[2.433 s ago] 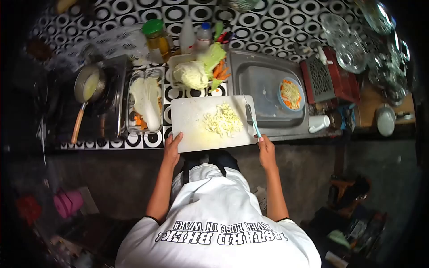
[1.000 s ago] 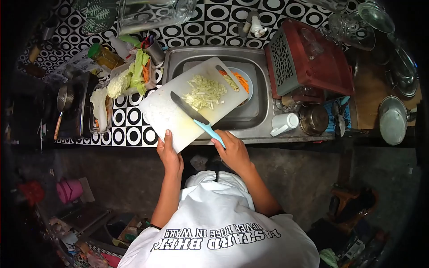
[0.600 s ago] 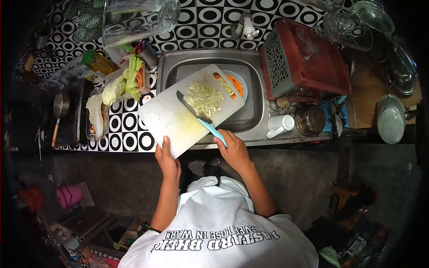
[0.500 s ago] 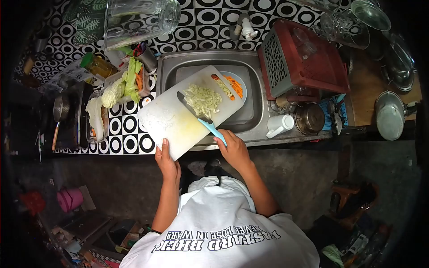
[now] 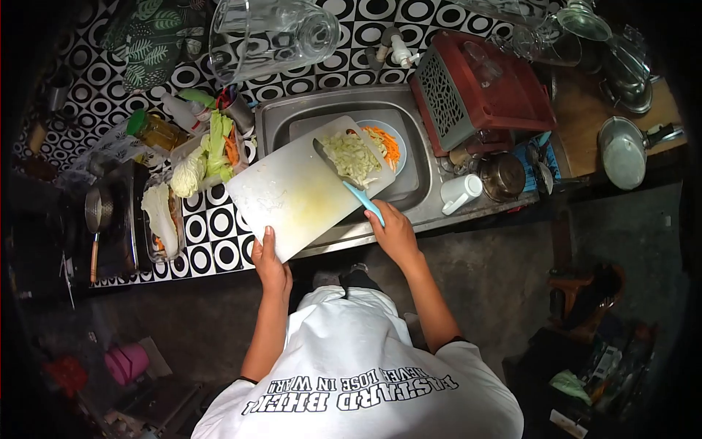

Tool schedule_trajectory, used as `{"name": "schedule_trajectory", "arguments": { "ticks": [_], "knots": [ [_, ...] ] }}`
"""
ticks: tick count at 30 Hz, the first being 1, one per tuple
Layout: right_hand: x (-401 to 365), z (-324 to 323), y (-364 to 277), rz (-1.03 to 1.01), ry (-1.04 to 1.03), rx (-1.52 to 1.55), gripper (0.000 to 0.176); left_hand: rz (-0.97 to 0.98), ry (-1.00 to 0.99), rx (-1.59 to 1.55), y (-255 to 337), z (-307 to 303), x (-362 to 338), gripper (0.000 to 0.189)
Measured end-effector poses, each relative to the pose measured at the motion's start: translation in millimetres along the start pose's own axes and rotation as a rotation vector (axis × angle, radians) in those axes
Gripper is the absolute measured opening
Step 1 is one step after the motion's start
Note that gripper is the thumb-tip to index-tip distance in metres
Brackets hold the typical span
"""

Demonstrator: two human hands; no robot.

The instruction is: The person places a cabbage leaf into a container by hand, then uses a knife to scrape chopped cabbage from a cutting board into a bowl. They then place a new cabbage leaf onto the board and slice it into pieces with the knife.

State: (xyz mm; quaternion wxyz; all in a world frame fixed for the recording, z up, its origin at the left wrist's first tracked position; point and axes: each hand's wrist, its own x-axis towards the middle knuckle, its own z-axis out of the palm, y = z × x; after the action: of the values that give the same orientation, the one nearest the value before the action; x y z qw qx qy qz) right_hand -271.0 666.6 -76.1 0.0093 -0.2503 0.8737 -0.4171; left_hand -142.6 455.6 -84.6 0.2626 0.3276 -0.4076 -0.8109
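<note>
Kitchen, shown by a steel sink (image 5: 333, 95) set into a counter (image 5: 208, 245) with black-and-white circle pattern, dark stove (image 5: 121, 230) at the left with a long-handled pan (image 5: 96, 208) on it, cutting board (image 5: 292, 197) bearing chopped vegetable (image 5: 352, 159), white mug (image 5: 461, 193) beside a metal pot (image 5: 503, 175).

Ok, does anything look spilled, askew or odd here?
No spill or damage stands out. The cutting board is askew to the sink, chopped cabbage gathered toward its far end, but the left hand holds it and the right hand holds the knife, so it seems controlled.
</note>
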Motion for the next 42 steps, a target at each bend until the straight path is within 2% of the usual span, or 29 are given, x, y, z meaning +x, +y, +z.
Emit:
{"name": "schedule_trajectory", "arguments": {
  "ticks": [3, 10, 21, 27, 33, 35, 42],
  "knots": [
    [2, 4, 1, 0.021, 0.023, -0.008, 0.022, -0.021, -0.014, -0.016, 9, 0, 7, 0.028],
    [8, 7, 13, 0.065, 0.072, -0.037, 0.023, -0.038, -0.043, 0.023, 27, -2, 17, 0.028],
    [17, -8, 47, 0.064, 0.052, -0.01, 0.025, 0.016, 0.016, 0.038, 22, 18, 3, 0.032],
    [17, -16, 61, 0.024, 0.044, 0.078, 0.022, 0.037, 0.056, 0.041, 14, 21, -8, 0.032],
    [19, -23, 81, 0.025, 0.037, 0.16, 0.027, 0.066, 0.078, 0.045, 6, 24, -16, 0.035],
    [22, -25, 85, 0.146, -0.028, 0.225, 0.025, 0.069, 0.087, 0.056, 4, 26, -18, 0.035],
    [30, -32, 82, 0.216, -0.06, 0.363, 0.027, 0.066, 0.077, 0.058, 3, 23, -16, 0.033]
  ]
}}
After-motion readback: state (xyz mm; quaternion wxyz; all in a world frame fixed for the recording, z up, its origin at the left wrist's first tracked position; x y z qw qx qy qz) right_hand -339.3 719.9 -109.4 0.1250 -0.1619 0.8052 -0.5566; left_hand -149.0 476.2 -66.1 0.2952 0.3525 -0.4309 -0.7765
